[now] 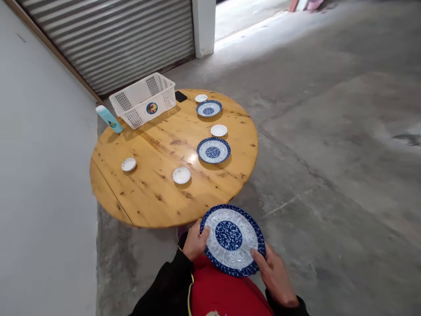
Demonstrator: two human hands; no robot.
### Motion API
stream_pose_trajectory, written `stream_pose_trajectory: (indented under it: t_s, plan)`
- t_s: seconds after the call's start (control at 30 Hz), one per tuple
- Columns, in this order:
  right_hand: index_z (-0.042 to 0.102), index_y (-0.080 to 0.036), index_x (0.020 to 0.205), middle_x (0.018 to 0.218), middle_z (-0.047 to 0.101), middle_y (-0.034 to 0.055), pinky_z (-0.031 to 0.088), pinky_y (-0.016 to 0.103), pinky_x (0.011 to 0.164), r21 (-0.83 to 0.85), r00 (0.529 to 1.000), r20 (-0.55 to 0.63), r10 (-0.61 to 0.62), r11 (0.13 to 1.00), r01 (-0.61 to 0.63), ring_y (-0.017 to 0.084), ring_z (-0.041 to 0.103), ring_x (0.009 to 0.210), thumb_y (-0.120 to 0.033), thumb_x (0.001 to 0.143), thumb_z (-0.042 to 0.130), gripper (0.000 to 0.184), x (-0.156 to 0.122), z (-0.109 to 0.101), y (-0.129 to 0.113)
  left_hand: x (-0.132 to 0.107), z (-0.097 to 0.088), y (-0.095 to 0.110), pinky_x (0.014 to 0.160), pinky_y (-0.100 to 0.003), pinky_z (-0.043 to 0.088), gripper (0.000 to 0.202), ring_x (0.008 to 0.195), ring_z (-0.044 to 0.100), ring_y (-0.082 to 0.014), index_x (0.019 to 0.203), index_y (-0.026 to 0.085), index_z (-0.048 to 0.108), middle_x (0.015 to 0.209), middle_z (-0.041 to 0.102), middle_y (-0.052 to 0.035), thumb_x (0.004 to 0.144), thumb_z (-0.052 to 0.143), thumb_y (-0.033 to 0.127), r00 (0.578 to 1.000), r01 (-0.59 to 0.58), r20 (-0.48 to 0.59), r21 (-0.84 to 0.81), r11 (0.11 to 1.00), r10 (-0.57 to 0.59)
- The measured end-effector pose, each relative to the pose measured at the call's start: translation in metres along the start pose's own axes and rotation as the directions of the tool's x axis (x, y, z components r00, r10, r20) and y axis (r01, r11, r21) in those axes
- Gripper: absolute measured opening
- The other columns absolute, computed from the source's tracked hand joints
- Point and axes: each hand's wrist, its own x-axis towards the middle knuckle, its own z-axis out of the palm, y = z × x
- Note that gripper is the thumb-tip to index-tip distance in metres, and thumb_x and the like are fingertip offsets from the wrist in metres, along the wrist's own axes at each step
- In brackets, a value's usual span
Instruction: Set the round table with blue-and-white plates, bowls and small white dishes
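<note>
Ahead of you stands a round wooden counter (158, 193) against the grey wall. At its far side sits a white plastic basket (144, 100), with a teal bottle (109, 119) just to its left and a small dark object (180, 96), perhaps a phone, just to its right. Two blue patterned plates already lie on the wood: the far plate (208, 108) near the back edge and the nearer plate (213, 150) towards the middle right. Four little white saucers are spread about: one (201, 98) beside the far plate, one (219, 130) between the two plates, one (181, 175) near the front and one (128, 164) out on the left. The near edge of the counter, closest to you, is bare wood.

You hold a third blue-and-white plate (232, 239) level in front of your chest, off the counter and just short of its front edge. Your left hand (194, 242) is curled around the plate's left rim, thumb on top. Your right hand (275, 276) grips the lower right rim, fingers (259, 259) loosely bent along its edge.
</note>
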Motion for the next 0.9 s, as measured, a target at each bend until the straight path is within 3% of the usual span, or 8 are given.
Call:
stream_pose_trajectory:
  t_s: [0.1, 0.23, 0.47, 0.7, 0.9]
  plan:
    - [0.073, -0.021, 0.102, 0.104, 0.079, 0.0107, 0.061, 0.04, 0.085, 0.01, 0.999, -0.036, 0.025, 1.0, -0.025, 0.032, 0.073, 0.098, -0.057, 0.084, 0.058, 0.043, -0.001, -0.033, 0.003, 0.004, 0.028, 0.018, 0.094, -0.039, 0.054, 0.035, 0.098, 0.069, -0.0262, 0.11, 0.017, 0.068, 0.106, 0.077, -0.01, 0.094, 0.052, 0.044, 1.0, -0.008, 0.03, 0.041, 0.999, 0.007]
    - [0.073, -0.022, 0.097, 0.105, 0.079, 0.0117, 0.061, 0.04, 0.086, 0.026, 0.994, -0.087, 0.06, 0.998, -0.058, 0.033, 0.074, 0.097, -0.057, 0.082, 0.06, 0.04, 0.008, -0.053, -0.001, 0.02, 0.046, 0.041, 0.093, -0.038, 0.054, 0.031, 0.096, 0.068, -0.0253, 0.106, 0.018, 0.068, 0.099, 0.076, -0.0076, 0.094, 0.054, 0.043, 1.0, -0.008, 0.026, 0.09, 0.996, 0.005]
    - [0.076, -0.018, 0.113, 0.105, 0.079, 0.0133, 0.061, 0.042, 0.089, 0.021, 0.997, -0.022, 0.078, 0.997, -0.078, 0.035, 0.074, 0.102, -0.062, 0.081, 0.062, 0.056, 0.069, -0.076, -0.003, 0.067, 0.063, 0.061, 0.082, -0.033, 0.051, 0.03, 0.086, 0.065, -0.0219, 0.097, 0.018, 0.063, 0.092, 0.072, -0.0072, 0.099, 0.042, 0.039, 0.999, 0.023, 0.02, 0.138, 0.99, -0.026]
    - [0.074, -0.02, 0.123, 0.115, 0.078, 0.0122, 0.059, 0.041, 0.093, -0.096, 0.988, 0.144, 0.052, 0.995, -0.039, 0.032, 0.072, 0.111, -0.06, 0.087, 0.061, 0.055, 0.168, -0.092, -0.031, 0.132, 0.054, 0.083, 0.071, -0.029, 0.041, 0.028, 0.074, 0.06, -0.0188, 0.089, 0.021, 0.058, 0.081, 0.067, -0.0032, 0.101, 0.037, 0.036, 0.987, 0.163, -0.041, 0.241, 0.957, -0.157]
    - [0.073, -0.017, 0.118, 0.113, 0.078, 0.0133, 0.056, 0.041, 0.094, -0.142, 0.971, 0.231, 0.058, 0.99, -0.025, 0.031, 0.071, 0.108, -0.059, 0.083, 0.064, 0.055, 0.249, -0.08, -0.067, 0.183, 0.03, 0.096, 0.065, -0.028, 0.034, 0.027, 0.07, 0.061, -0.0184, 0.082, 0.02, 0.06, 0.073, 0.065, -0.0038, 0.099, 0.044, 0.033, 0.98, 0.194, -0.111, 0.382, 0.904, -0.164]
